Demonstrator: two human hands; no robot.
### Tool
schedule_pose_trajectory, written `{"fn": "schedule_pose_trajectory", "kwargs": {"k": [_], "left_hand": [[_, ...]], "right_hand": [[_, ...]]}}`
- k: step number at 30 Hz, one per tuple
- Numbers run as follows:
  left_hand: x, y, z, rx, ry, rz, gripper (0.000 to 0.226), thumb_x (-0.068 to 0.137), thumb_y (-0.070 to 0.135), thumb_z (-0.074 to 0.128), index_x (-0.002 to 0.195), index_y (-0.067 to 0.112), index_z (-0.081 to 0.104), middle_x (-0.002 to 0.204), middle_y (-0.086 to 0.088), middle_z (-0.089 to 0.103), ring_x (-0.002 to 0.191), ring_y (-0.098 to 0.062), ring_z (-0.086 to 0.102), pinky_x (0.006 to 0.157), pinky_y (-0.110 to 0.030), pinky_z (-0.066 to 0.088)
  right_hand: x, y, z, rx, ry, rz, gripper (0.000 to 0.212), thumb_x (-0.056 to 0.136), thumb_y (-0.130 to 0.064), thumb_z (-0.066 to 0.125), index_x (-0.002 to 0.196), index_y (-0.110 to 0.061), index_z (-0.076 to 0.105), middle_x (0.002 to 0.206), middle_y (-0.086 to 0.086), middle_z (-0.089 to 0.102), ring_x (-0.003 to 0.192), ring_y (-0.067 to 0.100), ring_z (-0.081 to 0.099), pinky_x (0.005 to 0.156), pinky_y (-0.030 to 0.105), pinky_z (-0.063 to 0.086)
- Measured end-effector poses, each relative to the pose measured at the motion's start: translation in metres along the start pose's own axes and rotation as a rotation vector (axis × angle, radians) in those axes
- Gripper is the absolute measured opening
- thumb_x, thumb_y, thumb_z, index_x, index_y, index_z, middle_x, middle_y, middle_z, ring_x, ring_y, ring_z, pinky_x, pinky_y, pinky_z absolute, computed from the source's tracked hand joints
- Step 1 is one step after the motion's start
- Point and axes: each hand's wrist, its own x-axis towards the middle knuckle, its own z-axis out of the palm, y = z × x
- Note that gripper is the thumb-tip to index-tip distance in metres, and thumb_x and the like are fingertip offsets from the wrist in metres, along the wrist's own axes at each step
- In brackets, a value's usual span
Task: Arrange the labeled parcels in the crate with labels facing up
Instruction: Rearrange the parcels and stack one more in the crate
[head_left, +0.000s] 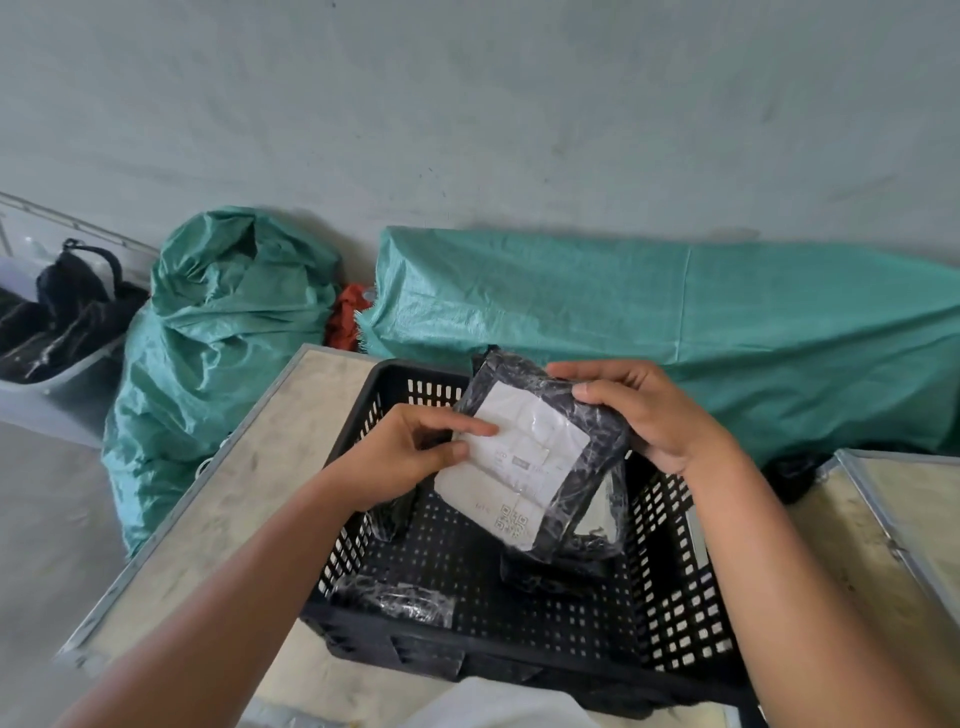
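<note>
A black plastic-wrapped parcel (540, 457) with a white label and a QR code facing up is held tilted over the black perforated crate (670, 597). My left hand (410, 457) pinches its left edge on the label. My right hand (644, 410) grips its upper right corner. Inside the crate lie other black parcels: one at the front left (400, 597), one under the held parcel at the right (576, 566), and one partly hidden behind my left hand (389, 519). Their labels are not visible.
The crate sits on a worn beige table (234, 493) with a metal rim. A second table (904, 525) stands at the right. Green woven sacks (223, 338) and a green tarp (675, 322) lie behind. A grey bin with dark items (57, 332) stands at far left.
</note>
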Motion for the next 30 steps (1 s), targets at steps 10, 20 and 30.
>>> {"fn": "schedule_pose_trajectory", "kwargs": {"k": [10,20,30], "left_hand": [[0.011,-0.054,-0.021,-0.19,0.336,-0.216,0.046,0.102,0.005,0.058,0.113,0.045,0.077,0.136,0.007,0.068,0.112,-0.005,0.069,0.09,-0.026,0.059],[0.035,-0.124,-0.014,0.433,0.063,-0.625,0.065,0.106,0.014,0.05,0.16,0.04,0.025,0.101,0.004,0.066,0.072,-0.013,0.06,0.055,-0.014,0.048],[0.039,-0.156,-0.005,0.575,-0.055,-0.721,0.089,0.101,0.008,0.056,0.162,0.045,0.002,0.147,-0.016,0.049,0.095,-0.022,0.062,0.077,-0.031,0.05]], "right_hand": [[0.016,0.065,0.06,-0.351,0.108,0.012,0.083,0.073,-0.06,0.082,0.144,-0.066,0.04,0.156,-0.027,0.028,0.148,-0.005,0.021,0.12,0.032,0.02],[0.051,0.132,0.113,-0.482,0.17,0.374,0.104,0.088,-0.012,0.08,0.165,-0.026,0.011,0.151,0.012,0.042,0.129,0.026,0.053,0.1,0.038,0.055],[0.068,0.165,0.133,-0.561,0.161,0.571,0.104,0.09,-0.013,0.075,0.166,-0.031,0.005,0.149,0.014,0.04,0.108,0.023,0.059,0.072,0.022,0.048]]}}
